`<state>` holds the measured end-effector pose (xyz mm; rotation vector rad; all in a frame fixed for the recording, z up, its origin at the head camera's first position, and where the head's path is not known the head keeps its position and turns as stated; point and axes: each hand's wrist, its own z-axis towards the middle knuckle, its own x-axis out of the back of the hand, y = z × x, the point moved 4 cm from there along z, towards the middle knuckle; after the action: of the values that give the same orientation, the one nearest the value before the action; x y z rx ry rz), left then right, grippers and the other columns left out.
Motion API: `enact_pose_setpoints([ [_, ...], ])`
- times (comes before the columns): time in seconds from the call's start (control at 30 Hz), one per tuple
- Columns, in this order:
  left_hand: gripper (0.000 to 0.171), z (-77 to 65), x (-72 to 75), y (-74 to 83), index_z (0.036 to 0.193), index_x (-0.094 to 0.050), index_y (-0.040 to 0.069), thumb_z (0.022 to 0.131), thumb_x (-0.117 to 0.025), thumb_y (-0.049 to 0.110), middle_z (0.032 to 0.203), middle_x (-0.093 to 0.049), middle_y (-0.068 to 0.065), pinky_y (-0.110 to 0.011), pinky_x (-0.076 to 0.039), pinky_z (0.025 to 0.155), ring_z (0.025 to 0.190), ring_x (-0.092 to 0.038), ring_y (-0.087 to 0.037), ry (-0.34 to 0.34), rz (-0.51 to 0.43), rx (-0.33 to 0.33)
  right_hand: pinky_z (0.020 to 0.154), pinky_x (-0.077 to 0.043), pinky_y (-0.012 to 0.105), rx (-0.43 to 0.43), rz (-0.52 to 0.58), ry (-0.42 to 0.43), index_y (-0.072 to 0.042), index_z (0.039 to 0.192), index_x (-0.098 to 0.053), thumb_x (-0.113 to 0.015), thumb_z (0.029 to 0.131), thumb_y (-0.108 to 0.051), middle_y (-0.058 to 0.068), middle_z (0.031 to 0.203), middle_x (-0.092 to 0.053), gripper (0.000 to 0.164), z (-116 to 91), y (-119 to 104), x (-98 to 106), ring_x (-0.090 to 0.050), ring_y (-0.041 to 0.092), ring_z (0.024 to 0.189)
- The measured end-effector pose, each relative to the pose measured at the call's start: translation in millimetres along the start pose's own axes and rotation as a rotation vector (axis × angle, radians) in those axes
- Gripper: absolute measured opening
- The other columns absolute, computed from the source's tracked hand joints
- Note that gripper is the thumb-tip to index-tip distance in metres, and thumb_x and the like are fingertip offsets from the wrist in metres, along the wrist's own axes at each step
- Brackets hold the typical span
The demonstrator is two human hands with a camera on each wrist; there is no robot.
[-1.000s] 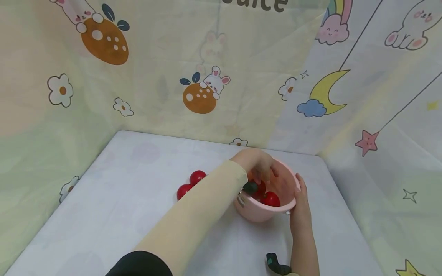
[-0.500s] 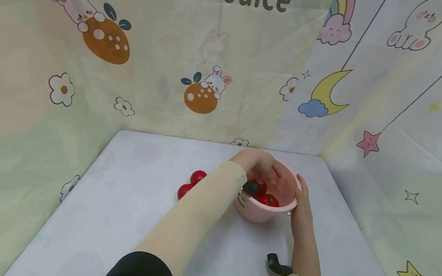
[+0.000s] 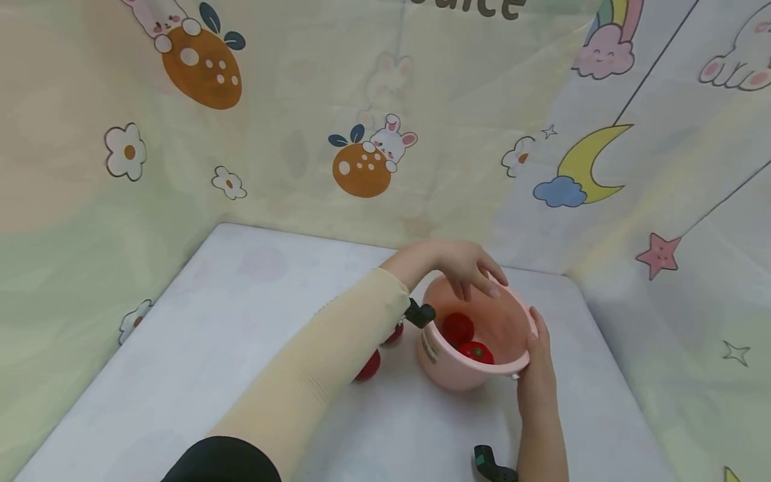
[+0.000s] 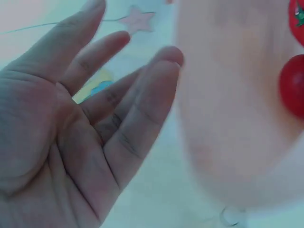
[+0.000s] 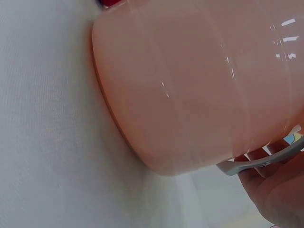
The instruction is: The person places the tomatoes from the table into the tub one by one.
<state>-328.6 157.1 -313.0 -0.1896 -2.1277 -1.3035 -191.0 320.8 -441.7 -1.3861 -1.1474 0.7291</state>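
Note:
My left hand (image 3: 466,264) hovers over the far rim of a pink bucket (image 3: 458,371), fingers spread and holding nothing. In the left wrist view, the palm and loosely bent fingers (image 4: 152,90) appear beside the bucket's wall. My right hand (image 3: 538,365) grips the bucket's right rim, thumb at the edge; in the right wrist view, its fingers curl by the grey handle (image 5: 261,161). Two red tomatoes lie inside the bucket, a nearer tomato (image 3: 477,352) with a green top and a farther tomato (image 3: 458,327).
On the white table (image 3: 259,321), a red tomato (image 3: 369,367) and another red tomato (image 3: 394,333) peek out beside the left sleeve (image 3: 319,355), partly hidden by it. A cartoon-printed cloth (image 3: 271,134) rises behind and around the table.
My left hand has lifted from inside the bucket up to its far rim, fingers opening. The sleeve now covers where two tomatoes showed on its left. My right hand keeps its grip.

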Motion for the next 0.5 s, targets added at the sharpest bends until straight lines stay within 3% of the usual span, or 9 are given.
enact_pose_setpoints([
  [0.13, 0.044, -31.8, 23.4, -4.8, 0.135, -0.059, 0.034, 0.092, -0.068, 0.039, 0.124, -0.064, 0.004, -0.029, -0.060, 0.079, 0.094, -0.072, -0.021, 0.078, 0.009, -0.038, 0.086, -0.056, 0.027, 0.009, -0.020, 0.018, -0.061, 0.147, -0.015, -0.048, 0.097, -0.058, -0.016, 0.159, -0.027, 0.060, -1, 0, -1, -0.034, 0.021, 0.138],
  [0.23, 0.041, -56.2, 38.8, -18.8, 0.132, -0.061, 0.035, 0.092, -0.067, 0.042, 0.123, -0.065, 0.007, -0.029, -0.060, 0.080, 0.095, -0.071, -0.022, 0.141, -0.006, -0.048, 0.085, -0.056, 0.025, 0.030, -0.009, 0.019, -0.059, 0.148, -0.015, -0.047, 0.098, -0.055, -0.016, 0.159, -0.027, 0.059, -1, 1, 0, -0.034, 0.020, 0.139],
  [0.37, 0.040, -85.8, 51.8, -54.6, 0.130, -0.062, 0.036, 0.092, -0.067, 0.046, 0.123, -0.064, 0.008, -0.031, -0.060, 0.082, 0.097, -0.070, -0.020, 0.215, -0.011, -0.022, 0.084, -0.057, 0.025, 0.049, 0.010, 0.015, -0.057, 0.149, -0.017, -0.047, 0.099, -0.053, -0.016, 0.158, -0.028, 0.058, -2, 0, -1, -0.036, 0.018, 0.136],
  [0.5, 0.042, -111.0, 52.7, -103.4, 0.132, -0.061, 0.035, 0.092, -0.066, 0.046, 0.125, -0.063, 0.006, -0.031, -0.060, 0.082, 0.096, -0.070, -0.019, 0.291, -0.009, 0.077, 0.085, -0.057, 0.026, 0.049, 0.034, 0.028, -0.056, 0.149, -0.019, -0.050, 0.098, -0.051, -0.016, 0.158, -0.029, 0.059, 0, -1, -1, -0.038, 0.018, 0.136],
])
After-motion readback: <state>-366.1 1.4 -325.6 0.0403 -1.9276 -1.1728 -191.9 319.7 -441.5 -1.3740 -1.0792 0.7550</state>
